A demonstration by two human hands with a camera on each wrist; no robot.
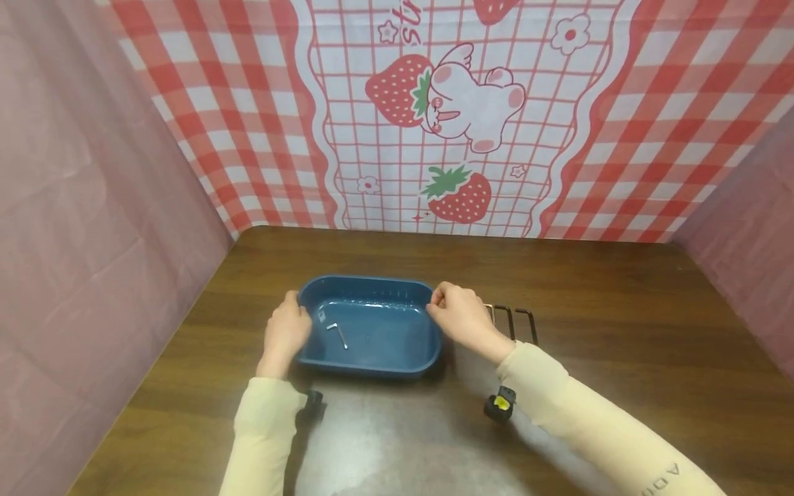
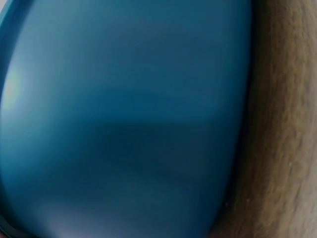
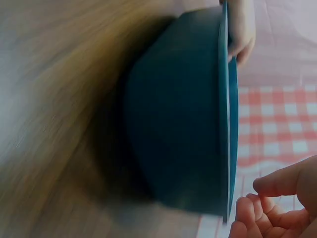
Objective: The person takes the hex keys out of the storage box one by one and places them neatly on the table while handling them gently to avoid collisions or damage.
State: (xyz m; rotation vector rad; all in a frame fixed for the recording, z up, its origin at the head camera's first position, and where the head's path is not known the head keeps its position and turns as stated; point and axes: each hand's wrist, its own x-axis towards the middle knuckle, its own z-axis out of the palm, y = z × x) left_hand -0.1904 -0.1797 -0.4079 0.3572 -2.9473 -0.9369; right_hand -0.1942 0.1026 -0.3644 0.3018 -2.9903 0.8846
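A blue rectangular plastic basin [image 1: 372, 372] with rounded corners stands on the wooden table. Inside it, toward the left, lies a small silver L-shaped hex key [image 1: 339, 336]. My left hand [image 1: 287, 331] grips the basin's left rim; the right wrist view shows its fingers over the edge. At the right rim is my right hand [image 1: 462, 313], its fingers loosely curled. In the right wrist view this hand [image 3: 282, 208] holds nothing and appears slightly apart from the rim. The basin's wall [image 2: 148, 99] fills most of the left wrist view, which hides the left hand.
To the right of the basin, dark L-shaped hex keys [image 1: 528, 324] lie on the table [image 1: 620, 344], partly behind the right hand and wrist. A strawberry-print checked cloth [image 1: 446, 138] hangs at the back. Pink cloth [image 1: 93, 207] hangs along both sides.
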